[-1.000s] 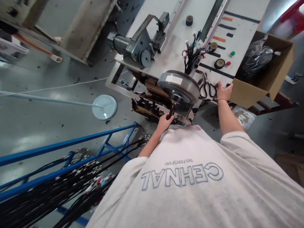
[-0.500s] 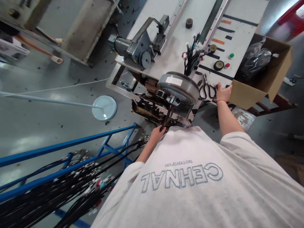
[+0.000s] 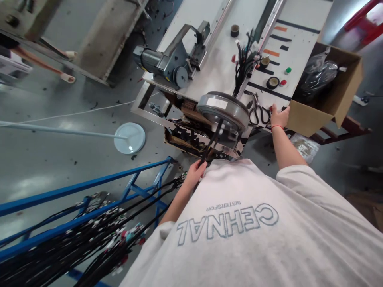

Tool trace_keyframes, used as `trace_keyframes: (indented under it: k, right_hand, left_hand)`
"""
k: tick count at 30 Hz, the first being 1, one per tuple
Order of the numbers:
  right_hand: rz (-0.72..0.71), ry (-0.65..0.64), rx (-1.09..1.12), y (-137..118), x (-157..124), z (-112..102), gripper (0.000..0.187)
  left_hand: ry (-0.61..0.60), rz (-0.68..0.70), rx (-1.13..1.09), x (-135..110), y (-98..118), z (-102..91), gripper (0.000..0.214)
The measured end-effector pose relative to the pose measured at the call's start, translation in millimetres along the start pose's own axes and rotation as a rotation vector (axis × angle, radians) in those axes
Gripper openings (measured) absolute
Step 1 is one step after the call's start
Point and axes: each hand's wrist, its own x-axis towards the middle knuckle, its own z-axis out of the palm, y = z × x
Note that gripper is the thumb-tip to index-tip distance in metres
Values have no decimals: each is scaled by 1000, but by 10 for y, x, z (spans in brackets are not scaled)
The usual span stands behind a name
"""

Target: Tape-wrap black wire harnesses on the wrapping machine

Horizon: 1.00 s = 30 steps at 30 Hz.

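Observation:
My left hand (image 3: 196, 171) is closed around a black wire harness (image 3: 211, 143), low in front of my shirt. The harness runs up to the front of a large round grey machine head (image 3: 224, 109), where its end looks blurred. My right hand (image 3: 279, 117) rests at the near edge of the white worktable (image 3: 206, 77), fingers apart, a small red knob or button by one fingertip. Just left of it lie scissors (image 3: 259, 111) with black handles. Behind the machine head, a bundle of black wires with connectors (image 3: 241, 71) stands up over the table.
A motor unit (image 3: 161, 59) stands on the table's left. Tape rolls (image 3: 273, 82) and green (image 3: 288, 70) and red buttons lie at right, beside an open cardboard box (image 3: 311, 117). A blue rack (image 3: 134, 171) with many black harnesses stands lower left, near a round white base (image 3: 129, 138).
My left hand has shifted slightly left and down with the harness, whose upper end now shows at the front of the machine head. The right hand stays at the table edge.

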Motion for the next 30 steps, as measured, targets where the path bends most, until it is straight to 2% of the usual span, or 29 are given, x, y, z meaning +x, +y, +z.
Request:
trace_keyframes:
  k: [7, 13, 21, 25, 30]
  right_hand:
    - [4, -19, -23, -29, -9, -20, 81]
    - [15, -33, -33, -20, 3, -15, 82]
    - [1, -5, -54, 23, 22, 25, 85]
    - [-22, 15, -58, 39, 15, 44, 83]
    - [-42, 10, -53, 57, 18, 60, 84]
  left_hand:
    - [-3, 57, 115, 362, 78, 82, 38]
    - [80, 193, 315, 636, 202, 182, 27]
    - [107, 238, 401, 874, 179, 297, 24]
    - [99, 168, 454, 898, -73, 286, 24]
    - [59, -16, 547, 764, -668, 90, 16]
